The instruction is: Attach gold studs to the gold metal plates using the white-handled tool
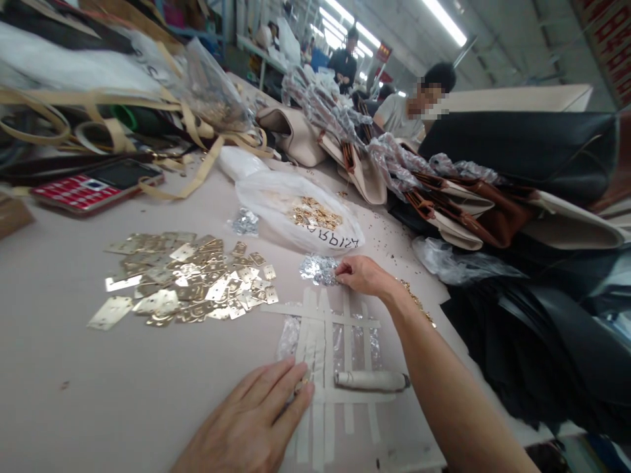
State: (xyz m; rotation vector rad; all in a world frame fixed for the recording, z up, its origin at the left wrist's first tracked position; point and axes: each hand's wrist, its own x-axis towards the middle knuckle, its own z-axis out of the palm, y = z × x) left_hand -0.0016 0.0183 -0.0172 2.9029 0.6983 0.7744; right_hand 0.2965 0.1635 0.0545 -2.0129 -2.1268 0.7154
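Observation:
My left hand rests low on the table, fingers stretched forward. A small gold-coloured metal piece shows partly between its fingertips, at the left edge of the taped patch; the rest is covered. Farther forward, my right hand reaches to a small heap of silver metal pieces. Its thumb and fingers are pinched at the heap's right edge, and whatever is between them is hidden. Left of the heap spreads a large pile of flat gold metal plates with small holes.
Masking tape strips cross the table, with a pale roller-like tube on them. Behind are a plastic bag of gold pieces and a red-checked phone. Bags and black sheets crowd the right; a person sits beyond.

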